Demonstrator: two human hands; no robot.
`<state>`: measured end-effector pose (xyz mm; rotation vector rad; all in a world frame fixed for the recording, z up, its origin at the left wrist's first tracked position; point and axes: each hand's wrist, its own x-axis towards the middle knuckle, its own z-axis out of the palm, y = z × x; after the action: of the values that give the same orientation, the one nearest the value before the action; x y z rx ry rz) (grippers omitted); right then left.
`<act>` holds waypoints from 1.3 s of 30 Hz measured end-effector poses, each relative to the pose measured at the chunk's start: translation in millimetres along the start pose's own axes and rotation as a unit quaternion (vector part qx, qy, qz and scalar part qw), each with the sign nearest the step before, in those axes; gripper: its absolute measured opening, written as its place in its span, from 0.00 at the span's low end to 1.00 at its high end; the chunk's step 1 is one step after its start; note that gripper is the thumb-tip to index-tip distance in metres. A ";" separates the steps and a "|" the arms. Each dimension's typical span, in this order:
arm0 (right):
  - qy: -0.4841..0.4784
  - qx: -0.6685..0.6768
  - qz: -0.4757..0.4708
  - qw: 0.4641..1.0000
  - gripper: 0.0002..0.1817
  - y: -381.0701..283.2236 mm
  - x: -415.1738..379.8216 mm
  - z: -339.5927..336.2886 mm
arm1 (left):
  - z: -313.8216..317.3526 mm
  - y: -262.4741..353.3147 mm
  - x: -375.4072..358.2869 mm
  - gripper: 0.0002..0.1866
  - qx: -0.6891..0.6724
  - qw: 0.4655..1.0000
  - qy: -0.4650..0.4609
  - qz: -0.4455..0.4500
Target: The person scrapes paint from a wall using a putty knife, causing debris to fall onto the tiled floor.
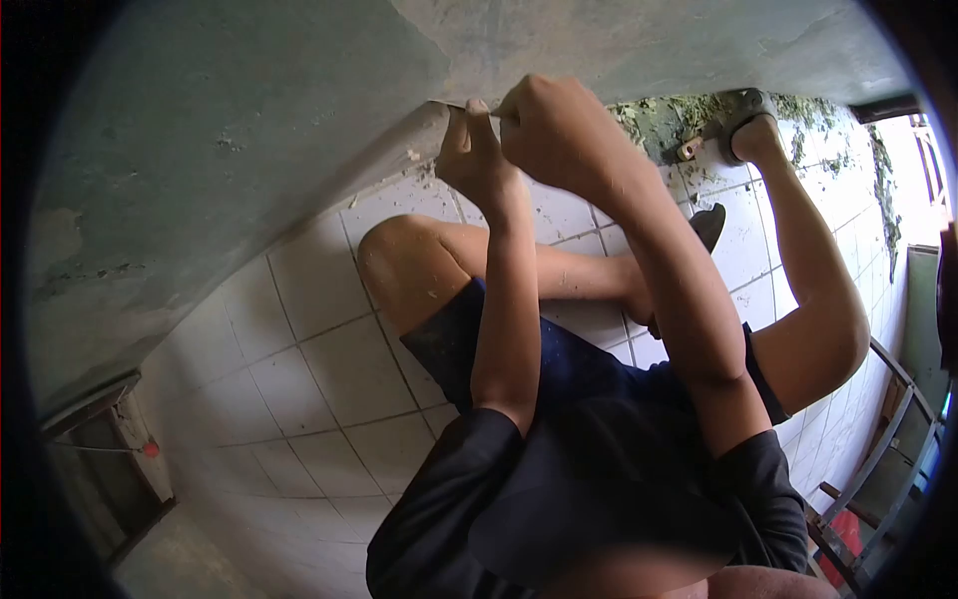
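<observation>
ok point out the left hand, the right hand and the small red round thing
Left hand (pixel 479 168): head view, middle of the hand.
Right hand (pixel 552 128): head view, middle of the hand.
Small red round thing (pixel 151 449): head view, its middle.

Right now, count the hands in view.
2: the left hand low by the wall, and the right hand close beside it, fingers partly hidden. No others show.

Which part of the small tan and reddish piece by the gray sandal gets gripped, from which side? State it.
Grip the tan and reddish piece across its middle, fingers on its long edges, from above: it looks elongated and low, and the gray sandal sits close beside it.
</observation>
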<state>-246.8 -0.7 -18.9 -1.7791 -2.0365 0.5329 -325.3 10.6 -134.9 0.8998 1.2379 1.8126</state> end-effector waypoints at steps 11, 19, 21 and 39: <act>0.034 0.023 0.004 0.999 0.13 -4.0 -0.8 12.9 | -5.8 -5.2 6.2 0.21 0.078 0.997 0.005 0.024; 0.019 0.023 0.020 0.999 0.14 -13.8 -6.7 19.6 | -11.8 -13.1 6.3 0.20 0.005 1.000 0.008 -0.005; 0.060 0.045 0.017 0.997 0.14 -8.2 -4.0 32.3 | -17.4 -16.8 11.6 0.20 0.027 0.999 0.023 -0.003; 0.043 -0.006 0.041 0.998 0.15 -21.1 -9.6 54.9 | -32.8 -45.4 11.7 0.18 -0.034 0.999 0.024 -0.028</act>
<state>-291.9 -14.6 -55.3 -1.8673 -1.9201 0.4601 -350.3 18.3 -185.8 0.7805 1.2122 1.8291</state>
